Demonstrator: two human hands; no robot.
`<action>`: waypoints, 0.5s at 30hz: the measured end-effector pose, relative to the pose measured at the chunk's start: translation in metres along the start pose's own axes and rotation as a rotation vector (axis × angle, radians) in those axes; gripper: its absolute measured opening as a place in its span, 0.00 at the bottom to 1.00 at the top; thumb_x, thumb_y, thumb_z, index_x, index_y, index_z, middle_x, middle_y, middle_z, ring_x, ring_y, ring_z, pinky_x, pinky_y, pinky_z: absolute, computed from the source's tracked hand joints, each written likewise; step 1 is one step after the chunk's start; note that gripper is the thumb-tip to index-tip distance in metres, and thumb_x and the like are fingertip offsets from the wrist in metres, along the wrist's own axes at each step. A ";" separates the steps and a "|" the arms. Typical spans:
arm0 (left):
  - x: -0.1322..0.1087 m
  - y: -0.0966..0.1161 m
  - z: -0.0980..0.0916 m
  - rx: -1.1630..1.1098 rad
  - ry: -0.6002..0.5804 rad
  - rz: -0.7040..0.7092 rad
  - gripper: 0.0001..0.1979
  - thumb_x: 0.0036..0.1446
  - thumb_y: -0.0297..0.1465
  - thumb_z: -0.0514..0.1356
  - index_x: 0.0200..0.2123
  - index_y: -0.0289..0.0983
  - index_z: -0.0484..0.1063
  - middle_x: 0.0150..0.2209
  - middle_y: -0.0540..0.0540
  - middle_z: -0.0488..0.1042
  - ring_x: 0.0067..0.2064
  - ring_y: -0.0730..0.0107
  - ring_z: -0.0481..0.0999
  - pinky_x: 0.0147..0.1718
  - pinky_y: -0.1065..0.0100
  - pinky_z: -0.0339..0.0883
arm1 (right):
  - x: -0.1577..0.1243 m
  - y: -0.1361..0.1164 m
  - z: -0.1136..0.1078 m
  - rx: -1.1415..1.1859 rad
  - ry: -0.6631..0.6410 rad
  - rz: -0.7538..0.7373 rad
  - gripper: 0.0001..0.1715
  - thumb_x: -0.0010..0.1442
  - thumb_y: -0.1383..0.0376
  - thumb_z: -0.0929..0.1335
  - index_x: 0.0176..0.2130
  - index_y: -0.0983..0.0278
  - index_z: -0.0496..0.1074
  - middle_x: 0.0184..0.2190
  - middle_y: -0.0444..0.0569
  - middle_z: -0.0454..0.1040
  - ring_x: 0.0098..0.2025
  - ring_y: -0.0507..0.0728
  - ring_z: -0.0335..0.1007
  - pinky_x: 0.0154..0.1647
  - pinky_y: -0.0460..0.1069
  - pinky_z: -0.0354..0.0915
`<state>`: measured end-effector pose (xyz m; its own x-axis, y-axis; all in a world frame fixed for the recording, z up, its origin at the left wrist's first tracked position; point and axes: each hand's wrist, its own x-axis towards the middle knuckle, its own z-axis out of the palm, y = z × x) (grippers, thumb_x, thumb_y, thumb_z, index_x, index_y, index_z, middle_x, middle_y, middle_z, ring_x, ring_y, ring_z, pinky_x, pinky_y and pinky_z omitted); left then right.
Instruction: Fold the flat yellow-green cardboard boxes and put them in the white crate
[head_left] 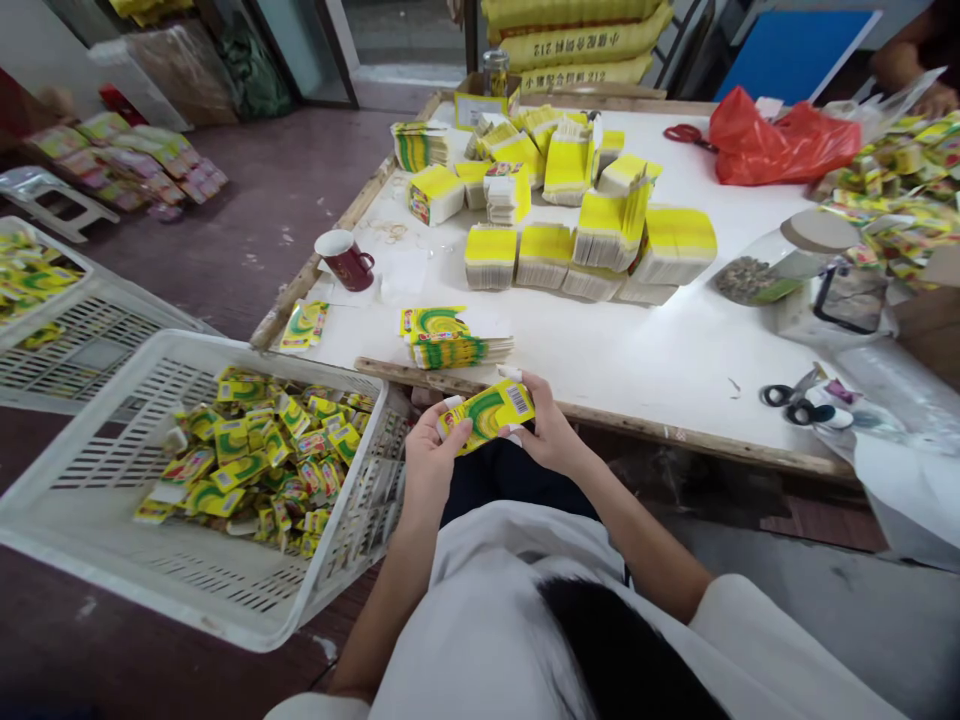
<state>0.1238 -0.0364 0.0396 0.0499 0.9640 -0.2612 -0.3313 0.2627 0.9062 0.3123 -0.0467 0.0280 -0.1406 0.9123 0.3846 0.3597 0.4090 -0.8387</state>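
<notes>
A small yellow and green carton (487, 412) with a barcode at its right end is held above my lap, just off the table's front edge. My left hand (433, 440) grips its left end, thumb on the front face. At the right end, my right hand (551, 430) holds it between thumb and fingers. White coverings show on some fingertips of both hands. Just beyond, a stack of flat cartons (450, 338) lies on the table by its edge. To my left, a white plastic crate (112, 540) contains many small folded cartons (247, 450).
Bundles of yellow cartons (544, 245) cover the table's middle. A maroon mug (346, 262) and a single carton (304, 325) are at the left. Rightward lie scissors (795, 400), a jar (780, 260) and a red plastic bag (776, 140). Another person's arm (904, 60) shows at the far right.
</notes>
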 end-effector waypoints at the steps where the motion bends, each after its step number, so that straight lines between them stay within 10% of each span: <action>1: -0.001 0.000 0.001 -0.001 0.009 0.009 0.30 0.39 0.38 0.76 0.45 0.34 0.74 0.35 0.45 0.82 0.35 0.65 0.82 0.38 0.65 0.76 | 0.000 -0.001 0.003 0.053 0.011 0.036 0.42 0.64 0.53 0.68 0.67 0.62 0.47 0.63 0.65 0.58 0.66 0.65 0.58 0.65 0.62 0.60; 8: -0.006 -0.011 0.001 0.026 0.076 0.095 0.24 0.47 0.38 0.72 0.46 0.36 0.73 0.36 0.48 0.81 0.36 0.70 0.81 0.40 0.68 0.75 | 0.004 -0.010 0.017 0.238 0.053 0.254 0.40 0.67 0.46 0.60 0.68 0.63 0.50 0.64 0.63 0.62 0.62 0.64 0.65 0.62 0.59 0.64; 15: 0.000 -0.006 -0.027 0.171 0.200 0.128 0.25 0.47 0.42 0.70 0.46 0.37 0.72 0.37 0.48 0.79 0.36 0.67 0.80 0.40 0.65 0.74 | 0.015 -0.012 0.032 0.089 -0.057 0.140 0.36 0.67 0.57 0.62 0.68 0.65 0.50 0.60 0.62 0.68 0.58 0.62 0.70 0.59 0.58 0.67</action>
<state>0.1006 -0.0389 0.0250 -0.1745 0.9669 -0.1860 -0.1588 0.1588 0.9745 0.2761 -0.0369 0.0314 -0.1477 0.9591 0.2415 0.2964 0.2759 -0.9144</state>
